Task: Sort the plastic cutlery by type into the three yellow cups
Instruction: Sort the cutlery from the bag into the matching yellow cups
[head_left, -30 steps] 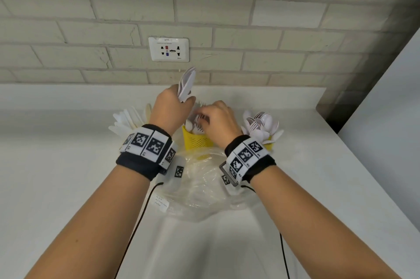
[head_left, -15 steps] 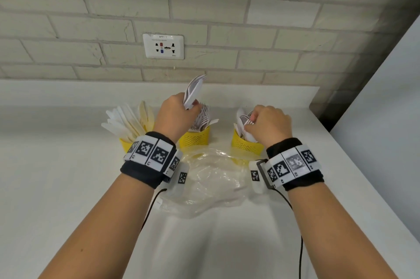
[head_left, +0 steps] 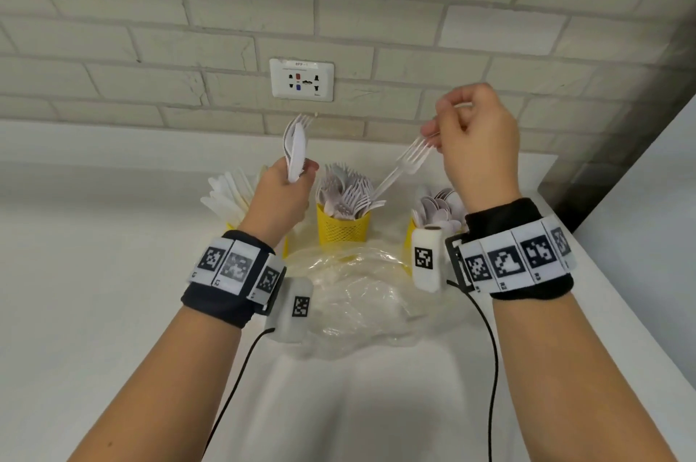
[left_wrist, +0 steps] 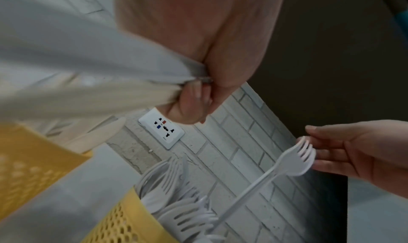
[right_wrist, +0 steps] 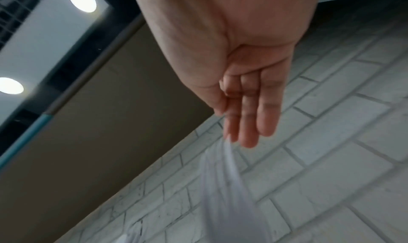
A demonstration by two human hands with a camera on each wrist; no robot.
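The right hand (head_left: 476, 145) pinches a white plastic fork (head_left: 403, 167) by its tines, handle angled down over the middle yellow mesh cup (head_left: 341, 230) of forks; the left hand (head_left: 278, 194) grips a bunch of white plastic cutlery (head_left: 295, 149) above the white tabletop (head_left: 94, 292).

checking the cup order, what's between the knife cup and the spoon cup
The fork cup stands between the knife cup and the spoon cup; the head view shows it.
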